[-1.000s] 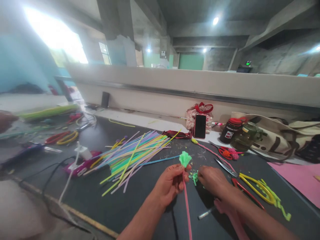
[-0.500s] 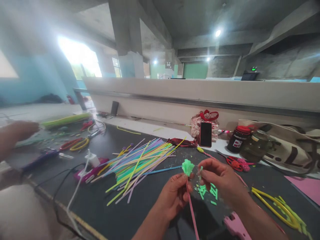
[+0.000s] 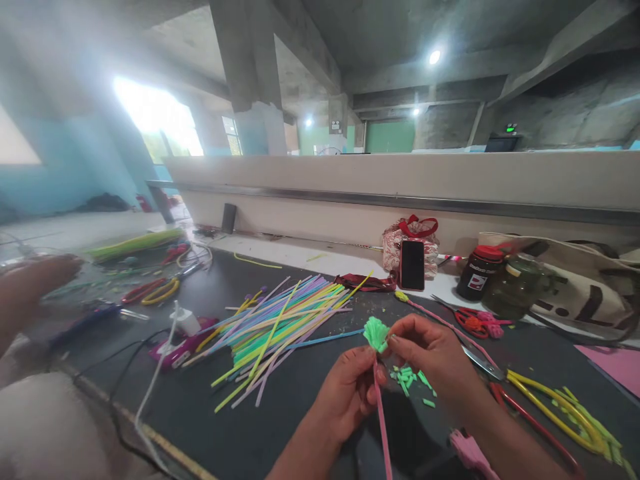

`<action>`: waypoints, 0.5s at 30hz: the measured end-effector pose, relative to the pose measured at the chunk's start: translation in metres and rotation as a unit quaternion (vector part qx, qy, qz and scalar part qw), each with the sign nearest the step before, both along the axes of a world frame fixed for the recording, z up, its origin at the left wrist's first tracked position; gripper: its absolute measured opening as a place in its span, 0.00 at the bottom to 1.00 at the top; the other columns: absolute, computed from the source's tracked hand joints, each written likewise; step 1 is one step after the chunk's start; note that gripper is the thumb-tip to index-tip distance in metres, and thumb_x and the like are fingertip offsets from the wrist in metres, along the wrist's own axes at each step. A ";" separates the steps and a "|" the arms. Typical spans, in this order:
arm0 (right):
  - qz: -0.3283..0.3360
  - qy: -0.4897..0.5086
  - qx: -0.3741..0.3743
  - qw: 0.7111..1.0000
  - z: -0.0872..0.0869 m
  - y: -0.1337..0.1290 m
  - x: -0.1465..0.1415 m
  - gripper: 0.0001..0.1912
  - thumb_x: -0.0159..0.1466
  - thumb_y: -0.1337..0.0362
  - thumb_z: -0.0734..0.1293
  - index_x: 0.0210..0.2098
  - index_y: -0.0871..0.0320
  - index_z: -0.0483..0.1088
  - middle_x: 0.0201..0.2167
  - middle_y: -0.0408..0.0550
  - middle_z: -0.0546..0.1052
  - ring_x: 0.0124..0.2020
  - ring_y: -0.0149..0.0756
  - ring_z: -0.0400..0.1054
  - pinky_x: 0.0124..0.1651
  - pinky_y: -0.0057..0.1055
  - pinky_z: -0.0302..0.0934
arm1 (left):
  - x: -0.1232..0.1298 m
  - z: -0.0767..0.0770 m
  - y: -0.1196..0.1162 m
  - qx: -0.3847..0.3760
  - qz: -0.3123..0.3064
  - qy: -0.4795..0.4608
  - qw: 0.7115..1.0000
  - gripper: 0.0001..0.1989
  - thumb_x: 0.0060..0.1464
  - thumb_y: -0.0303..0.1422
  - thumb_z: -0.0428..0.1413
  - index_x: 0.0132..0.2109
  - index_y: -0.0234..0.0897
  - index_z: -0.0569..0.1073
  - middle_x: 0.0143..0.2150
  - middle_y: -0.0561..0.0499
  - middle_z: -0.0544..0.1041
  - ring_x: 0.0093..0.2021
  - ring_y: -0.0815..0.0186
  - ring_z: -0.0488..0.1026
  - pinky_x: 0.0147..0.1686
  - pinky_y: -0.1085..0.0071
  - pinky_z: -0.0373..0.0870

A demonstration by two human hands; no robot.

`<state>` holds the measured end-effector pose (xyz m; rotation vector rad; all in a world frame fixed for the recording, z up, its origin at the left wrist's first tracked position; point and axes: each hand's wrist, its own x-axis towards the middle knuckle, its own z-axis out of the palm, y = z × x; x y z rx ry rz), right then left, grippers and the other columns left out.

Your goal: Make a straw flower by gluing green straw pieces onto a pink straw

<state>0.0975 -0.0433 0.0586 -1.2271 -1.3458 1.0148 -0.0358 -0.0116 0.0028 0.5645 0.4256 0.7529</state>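
My left hand (image 3: 353, 387) is closed, pinching a pink pipe-cleaner stem (image 3: 381, 420) just below a green tufted flower head (image 3: 375, 331) made of short pieces. Against the right side of that head, my right hand (image 3: 423, 347) is closed, its thumb and forefinger pinched on a short green pipe-cleaner piece (image 3: 383, 347) that is mostly hidden by the fingertips. Beneath the hands, several cut green pieces (image 3: 407, 380) lie scattered on the dark table. Scissors (image 3: 483, 360) with red and yellow handles rest partly behind my right forearm.
Coloured pipe cleaners (image 3: 285, 327) lie in a loose pile at left. At the back stand a phone (image 3: 412, 265), a dark red-lidded jar (image 3: 479, 273) and a bottle (image 3: 514, 288). Red-handled scissors (image 3: 470, 323) lie nearby. Another person's hand (image 3: 43, 277) is at far left.
My right hand has moved left with the small green piece, from beside the flower head to touching it. My left hand stays in place. The other person's hand has shifted slightly.
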 end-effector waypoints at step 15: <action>-0.021 -0.068 0.034 0.997 -0.007 0.001 -0.002 0.05 0.52 0.63 0.65 0.25 0.59 0.67 0.20 0.40 0.69 0.23 0.28 0.61 0.25 0.24 0.55 | 0.000 -0.002 0.000 0.022 0.002 -0.003 1.000 0.10 0.43 0.34 0.57 0.29 0.29 0.69 0.17 0.54 0.71 0.10 0.78 0.62 0.07 0.85 0.50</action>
